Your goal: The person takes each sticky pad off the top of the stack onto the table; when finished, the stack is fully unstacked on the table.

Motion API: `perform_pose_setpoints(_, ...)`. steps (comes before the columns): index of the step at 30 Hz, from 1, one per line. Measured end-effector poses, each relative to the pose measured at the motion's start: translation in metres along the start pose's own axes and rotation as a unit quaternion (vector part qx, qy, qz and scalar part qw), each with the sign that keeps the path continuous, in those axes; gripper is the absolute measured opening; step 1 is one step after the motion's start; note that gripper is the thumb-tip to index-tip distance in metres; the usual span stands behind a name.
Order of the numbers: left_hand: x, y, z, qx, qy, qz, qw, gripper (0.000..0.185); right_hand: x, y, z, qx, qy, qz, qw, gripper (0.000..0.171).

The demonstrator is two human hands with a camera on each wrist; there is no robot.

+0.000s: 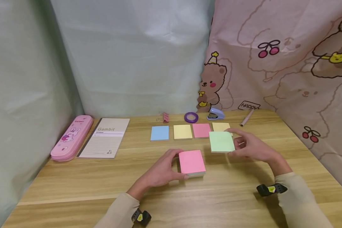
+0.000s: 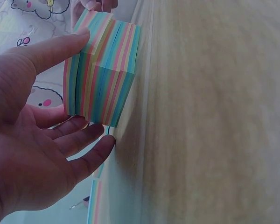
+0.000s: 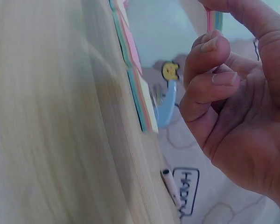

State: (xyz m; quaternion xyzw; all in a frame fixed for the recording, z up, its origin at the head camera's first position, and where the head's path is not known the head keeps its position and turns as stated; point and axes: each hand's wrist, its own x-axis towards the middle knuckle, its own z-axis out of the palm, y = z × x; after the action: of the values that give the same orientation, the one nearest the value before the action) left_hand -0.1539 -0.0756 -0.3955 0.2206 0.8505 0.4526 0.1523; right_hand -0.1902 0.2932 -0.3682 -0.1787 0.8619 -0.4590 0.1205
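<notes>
Right hand [image 1: 252,146] pinches a green-topped pad [image 1: 221,141] above the table [image 1: 74,186]. Beyond it lie four laid pads [image 1: 191,131]. Left hand [image 1: 162,171], fingers loosely spread, steadies the remaining multicoloured stack [image 1: 191,162]; judged roughly midway.

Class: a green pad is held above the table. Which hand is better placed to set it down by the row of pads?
Right. The right hand grips the green pad beside the row; the left hand rests on the pink-topped stack.
</notes>
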Motion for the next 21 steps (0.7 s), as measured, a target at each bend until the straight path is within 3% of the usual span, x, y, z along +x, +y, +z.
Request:
perform_pose_setpoints(11,0.000,0.000,0.000,-0.005,0.000,-0.001,1.0000,0.088,-0.008,0.026,-0.018,0.021,-0.027,0.057,0.998,0.090)
perform_pose_setpoints(21,-0.001,0.000,0.000,-0.004,0.003,0.000,1.0000,0.088,-0.010,0.040,-0.018,0.029,-0.064,0.075,0.995,0.090)
